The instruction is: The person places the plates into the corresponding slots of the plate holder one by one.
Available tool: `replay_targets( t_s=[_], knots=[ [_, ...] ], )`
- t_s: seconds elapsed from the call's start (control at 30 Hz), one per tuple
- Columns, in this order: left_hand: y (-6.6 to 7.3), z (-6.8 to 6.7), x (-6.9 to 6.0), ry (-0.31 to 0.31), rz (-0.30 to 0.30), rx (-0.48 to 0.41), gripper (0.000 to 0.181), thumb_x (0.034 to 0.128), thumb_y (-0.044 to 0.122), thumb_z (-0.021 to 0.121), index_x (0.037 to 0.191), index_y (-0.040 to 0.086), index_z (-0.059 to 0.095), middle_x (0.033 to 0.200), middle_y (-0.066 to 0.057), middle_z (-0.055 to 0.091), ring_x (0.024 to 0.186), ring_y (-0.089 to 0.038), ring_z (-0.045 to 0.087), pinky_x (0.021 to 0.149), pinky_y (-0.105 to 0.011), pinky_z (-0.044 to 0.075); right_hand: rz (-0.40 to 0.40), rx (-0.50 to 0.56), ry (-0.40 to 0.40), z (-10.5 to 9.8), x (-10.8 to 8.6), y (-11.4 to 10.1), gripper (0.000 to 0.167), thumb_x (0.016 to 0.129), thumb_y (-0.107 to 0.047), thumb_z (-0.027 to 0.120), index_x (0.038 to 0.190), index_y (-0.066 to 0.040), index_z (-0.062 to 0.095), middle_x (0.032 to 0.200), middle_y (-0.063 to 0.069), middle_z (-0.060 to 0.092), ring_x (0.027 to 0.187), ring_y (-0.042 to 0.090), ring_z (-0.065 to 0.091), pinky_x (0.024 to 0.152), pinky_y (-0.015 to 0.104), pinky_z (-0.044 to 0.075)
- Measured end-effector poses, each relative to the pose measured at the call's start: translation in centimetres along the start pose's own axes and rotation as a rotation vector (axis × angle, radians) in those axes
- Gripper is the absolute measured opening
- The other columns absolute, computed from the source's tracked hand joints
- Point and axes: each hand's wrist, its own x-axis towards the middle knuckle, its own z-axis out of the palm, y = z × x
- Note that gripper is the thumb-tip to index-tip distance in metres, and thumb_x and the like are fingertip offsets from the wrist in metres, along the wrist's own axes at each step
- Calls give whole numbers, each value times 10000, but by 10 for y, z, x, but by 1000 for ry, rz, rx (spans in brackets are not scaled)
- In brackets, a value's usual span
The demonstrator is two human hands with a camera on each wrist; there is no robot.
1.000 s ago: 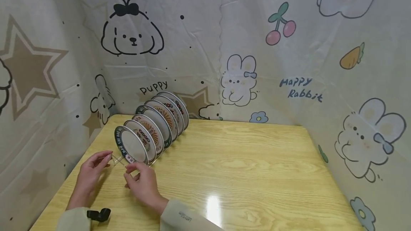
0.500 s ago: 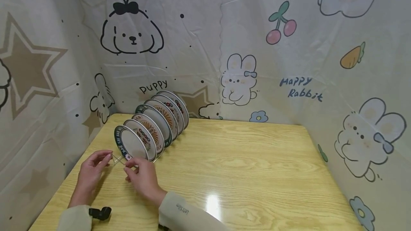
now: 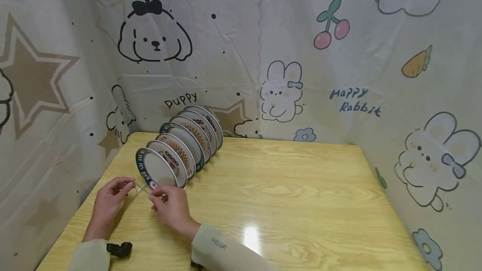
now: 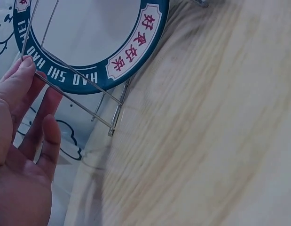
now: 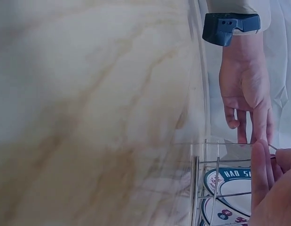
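Observation:
Several round plates (image 3: 158, 170) with printed rims stand on edge, tilted, in a row in a metal wire plate rack (image 4: 79, 101) at the left of the table. My left hand (image 3: 107, 202) pinches the rack's near end wire between thumb and fingertips, its other fingers loosely bent in the left wrist view. Just right of it, my right hand (image 3: 171, 208) pinches the near wire frame in front of the first plate, which has a dark green rim with lettering. In the right wrist view my right fingers (image 5: 260, 169) cover part of that plate.
The wood-grain table (image 3: 282, 195) spreads to the right of the rack. A printed cloth (image 3: 233, 32) with cartoon animals hangs behind and along both sides. A dark wrist camera (image 3: 119, 250) sits on my left sleeve.
The head view has tilted slightly downward. Both hands keep hold of the rack's near end, and the right hand has shifted slightly forward. The plates stay in their row.

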Motion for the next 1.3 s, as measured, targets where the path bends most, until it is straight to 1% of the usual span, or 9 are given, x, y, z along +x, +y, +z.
replay_targets(
  t_s=[0.27, 0.4, 0.53, 0.63, 0.77, 0.87, 1.0, 1.13, 1.3],
  knots=[
    [3, 2, -8, -59, 28, -4, 309, 1028, 245, 670, 1201, -6, 718, 991, 293, 682, 905, 62, 643, 781, -117, 516, -24, 27, -51, -21, -8, 3, 53, 970, -79, 735, 935, -74, 775, 831, -53, 732, 583, -104, 612, 576, 149, 555],
    [7, 6, -14, -78, 58, -1, 279, 1010, 213, 698, 1170, -12, 737, 983, 309, 686, 868, 40, 638, 722, -165, 513, -31, 52, -87, -34, -11, 7, 53, 963, -65, 738, 925, -59, 774, 830, 42, 765, 600, -68, 645, 585, 164, 564],
    [12, 15, -20, -86, 110, -8, 222, 993, 141, 714, 1130, -30, 745, 954, 306, 694, 840, 49, 653, 719, -142, 510, -43, 50, -129, -50, -16, 11, 57, 968, -72, 734, 939, -51, 778, 864, 118, 780, 642, -53, 665, 577, 161, 553],
    [16, 23, -24, -92, 153, -23, 181, 973, 89, 729, 1097, -42, 751, 943, 276, 705, 817, 30, 667, 722, -139, 515, -58, 18, -141, -63, -19, 12, 60, 965, -79, 739, 937, -52, 785, 855, 104, 784, 658, -56, 668, 572, 154, 540],
    [21, 34, -31, -112, 184, -51, 148, 954, 50, 743, 1070, -41, 757, 926, 232, 721, 784, -1, 665, 692, -164, 502, -81, -25, -146, -80, -25, 14, 65, 958, -83, 748, 928, -47, 792, 826, 56, 785, 661, -31, 683, 580, 150, 537],
    [23, 43, -34, -137, 211, -83, 132, 943, 16, 744, 1057, -50, 757, 924, 207, 731, 781, -5, 663, 690, -168, 508, -66, -21, -158, -93, -29, 15, 56, 950, -69, 752, 923, -38, 791, 817, 59, 783, 667, 24, 710, 585, 160, 545],
    [28, 57, -38, -168, 238, -105, 103, 924, -10, 753, 1019, -49, 763, 888, 121, 747, 761, -12, 658, 676, -182, 514, -37, -14, -175, -112, -35, 17, 43, 941, -49, 753, 925, -27, 786, 807, 62, 778, 670, 81, 728, 592, 183, 562],
    [36, 74, -44, -198, 235, -108, 71, 916, 11, 767, 984, -1, 782, 864, 12, 750, 741, -30, 642, 662, -206, 503, -42, -31, -173, -134, -42, 21, 45, 937, -43, 754, 907, -25, 782, 799, 79, 775, 672, 162, 744, 598, 198, 570],
    [48, 98, -52, -261, 208, -170, 64, 919, 43, 771, 976, 31, 795, 860, 1, 748, 751, -55, 638, 681, -223, 511, -33, -34, -151, -163, -55, 25, 47, 938, -52, 758, 922, -17, 785, 818, 115, 778, 720, 316, 763, 615, 211, 575]
  ],
)
